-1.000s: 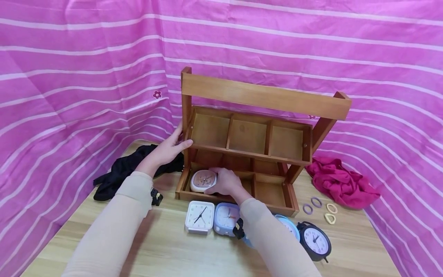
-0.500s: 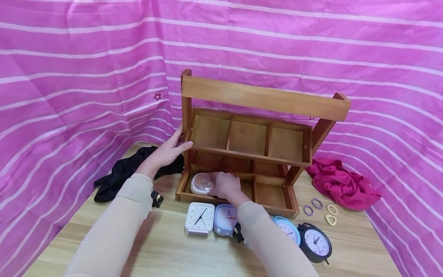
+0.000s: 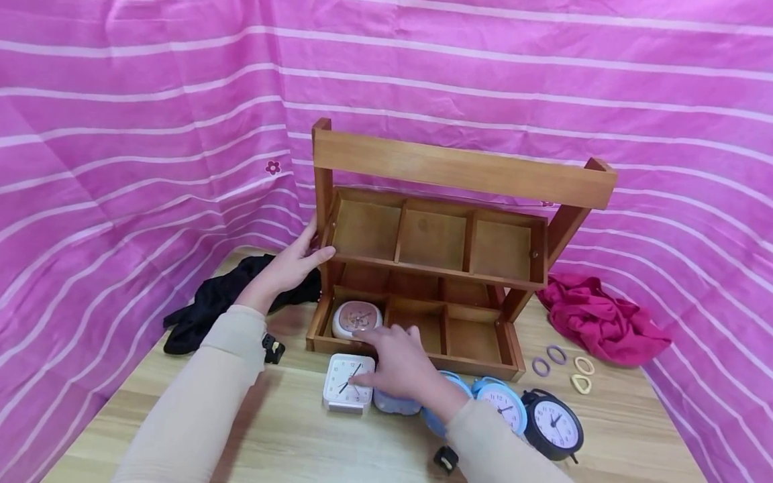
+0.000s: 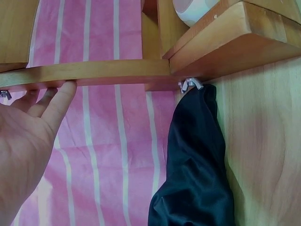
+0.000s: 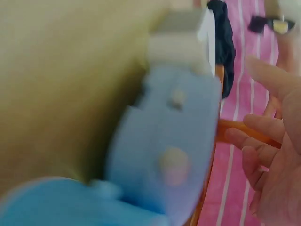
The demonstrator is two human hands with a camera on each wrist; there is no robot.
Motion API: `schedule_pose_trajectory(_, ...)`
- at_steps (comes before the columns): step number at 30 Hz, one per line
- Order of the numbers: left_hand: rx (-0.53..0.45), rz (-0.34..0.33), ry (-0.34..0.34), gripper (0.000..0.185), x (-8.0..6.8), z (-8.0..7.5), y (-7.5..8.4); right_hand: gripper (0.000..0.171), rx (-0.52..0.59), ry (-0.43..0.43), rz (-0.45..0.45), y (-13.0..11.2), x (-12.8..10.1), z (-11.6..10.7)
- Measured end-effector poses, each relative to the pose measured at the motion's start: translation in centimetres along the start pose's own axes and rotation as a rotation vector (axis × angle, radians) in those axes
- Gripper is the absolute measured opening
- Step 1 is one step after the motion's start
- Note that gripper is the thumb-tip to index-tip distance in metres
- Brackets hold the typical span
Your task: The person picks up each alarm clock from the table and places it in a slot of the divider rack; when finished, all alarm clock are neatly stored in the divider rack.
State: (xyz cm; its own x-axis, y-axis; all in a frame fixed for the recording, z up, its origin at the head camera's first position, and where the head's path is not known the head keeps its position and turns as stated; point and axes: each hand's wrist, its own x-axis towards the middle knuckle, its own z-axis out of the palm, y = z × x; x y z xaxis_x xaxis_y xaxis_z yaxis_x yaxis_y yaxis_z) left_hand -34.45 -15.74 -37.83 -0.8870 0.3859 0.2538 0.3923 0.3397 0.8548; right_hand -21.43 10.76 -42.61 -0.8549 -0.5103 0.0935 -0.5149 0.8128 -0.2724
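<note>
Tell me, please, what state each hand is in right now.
Left hand: open, resting against the side of the wooden tiered organizer.
Right hand: open, holding nothing, near the periwinkle alarm clock.

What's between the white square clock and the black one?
In the head view, a periwinkle clock, a blue clock and a cyan clock, the first two largely hidden.

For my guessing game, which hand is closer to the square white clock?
Right. The right hand partly covers the square white clock; the left hand, farther away, touches the wooden rack.
</note>
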Motion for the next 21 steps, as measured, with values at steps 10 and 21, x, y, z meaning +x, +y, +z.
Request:
schedule_pose_trajectory(10,-0.005,0.027,0.014,0.084,0.0,-0.5,-0.1,0.094,-0.086,-0.001,0.006,-0.6,-1.9,1.4)
schedule_pose_trajectory(21,-0.023,0.046,0.003,0.085,0.1,0.1,0.0,0.102,-0.044,-0.025,0.038,-0.3,-2.2,2.6)
